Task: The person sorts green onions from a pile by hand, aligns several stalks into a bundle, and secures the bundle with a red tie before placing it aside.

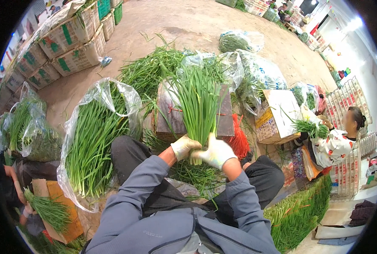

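Observation:
An upright bunch of garlic chives [199, 101] lies over a dark-topped box [168, 116], its leaf tips pointing away from me and its pale stem ends toward me. My left hand [185, 147], in a whitish glove, closes on the stems from the left. From the right, my right hand [218, 153], gloved too, wraps round the stems near their cut ends, fingers reaching across them. A thin red tie [223, 114] crosses the box top and passes under the bunch. Red strands [240, 137] hang in a bundle off the box's right side.
An open plastic bag of chives [93, 144] stands left of my knee. Loose chives [148, 70] heap behind the box; bagged greens [260, 72] lie beyond. At right, a person [338, 139] handles chives beside another box [277, 116]. Tied bunches [300, 216] line the lower right. Stacked crates [70, 38] stand far left.

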A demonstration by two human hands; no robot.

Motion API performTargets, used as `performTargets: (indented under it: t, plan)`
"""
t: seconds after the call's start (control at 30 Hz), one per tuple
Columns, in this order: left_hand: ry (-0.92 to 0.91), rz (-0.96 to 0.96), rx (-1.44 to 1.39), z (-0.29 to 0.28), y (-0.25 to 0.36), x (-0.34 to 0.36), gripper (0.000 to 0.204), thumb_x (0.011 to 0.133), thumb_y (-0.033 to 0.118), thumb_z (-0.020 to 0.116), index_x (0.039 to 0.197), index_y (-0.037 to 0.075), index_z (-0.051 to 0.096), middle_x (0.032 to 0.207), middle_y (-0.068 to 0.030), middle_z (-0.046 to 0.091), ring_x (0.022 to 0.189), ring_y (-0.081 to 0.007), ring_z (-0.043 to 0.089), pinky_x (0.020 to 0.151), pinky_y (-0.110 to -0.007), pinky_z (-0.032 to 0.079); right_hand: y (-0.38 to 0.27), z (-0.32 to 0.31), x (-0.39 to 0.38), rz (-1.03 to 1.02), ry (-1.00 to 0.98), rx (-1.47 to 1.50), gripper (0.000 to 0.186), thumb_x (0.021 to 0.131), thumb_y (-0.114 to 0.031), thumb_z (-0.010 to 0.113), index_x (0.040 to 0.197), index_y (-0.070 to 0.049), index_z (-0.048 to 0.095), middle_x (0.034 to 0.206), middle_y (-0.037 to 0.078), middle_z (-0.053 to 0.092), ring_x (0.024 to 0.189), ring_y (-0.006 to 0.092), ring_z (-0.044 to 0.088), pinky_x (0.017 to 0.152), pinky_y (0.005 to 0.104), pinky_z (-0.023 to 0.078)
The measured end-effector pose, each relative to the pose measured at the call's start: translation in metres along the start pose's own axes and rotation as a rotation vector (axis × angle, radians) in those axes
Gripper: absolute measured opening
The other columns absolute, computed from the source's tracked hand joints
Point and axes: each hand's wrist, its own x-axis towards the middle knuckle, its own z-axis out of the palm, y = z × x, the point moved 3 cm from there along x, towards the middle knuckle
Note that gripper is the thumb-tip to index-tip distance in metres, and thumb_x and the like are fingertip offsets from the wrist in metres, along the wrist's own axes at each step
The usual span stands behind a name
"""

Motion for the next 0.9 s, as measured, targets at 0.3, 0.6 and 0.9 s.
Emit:
performTargets:
  t: [0.3, 0.6, 0.9]
  plan:
    - [-0.046, 0.009, -0.012, 0.002, -0.001, 0.001, 0.046, 0.075, 0.001, 0.071, 0.120, 0.002, 0.060, 0.104, -0.0102, 0.068, 0.092, -0.0252, 0.066, 0.085, -0.042, 0.054, -0.016, -0.038, 0.047, -0.372, 0.734, 0.568, 0.025, 0.087, -0.020, 0.069, 0.104, -0.002, 0.068, 0.098, 0.017, 0.070, 0.089, 0.0304, 0.069, 0.081, 0.0363, 0.054]
    - [-0.032, 0.033, 0.078, -0.005, -0.003, 0.002, 0.052, 0.075, 0.000, 0.073, 0.125, 0.002, 0.058, 0.106, -0.0096, 0.067, 0.093, -0.0230, 0.066, 0.085, -0.040, 0.055, -0.004, -0.046, 0.063, -0.242, 0.646, 0.596, 0.036, 0.082, -0.030, 0.074, 0.100, 0.000, 0.070, 0.096, 0.017, 0.071, 0.087, 0.0267, 0.069, 0.081, 0.0342, 0.053]
    - [-0.110, 0.097, -0.206, 0.007, 0.024, -0.012, 0.049, 0.085, 0.020, 0.073, 0.126, -0.002, 0.058, 0.109, -0.0128, 0.068, 0.099, -0.0271, 0.067, 0.090, -0.044, 0.054, 0.032, -0.023, 0.012, -0.605, 0.310, 1.823, 0.012, 0.098, -0.012, 0.060, 0.105, -0.003, 0.064, 0.102, 0.017, 0.070, 0.099, 0.0317, 0.069, 0.086, 0.0449, 0.058]
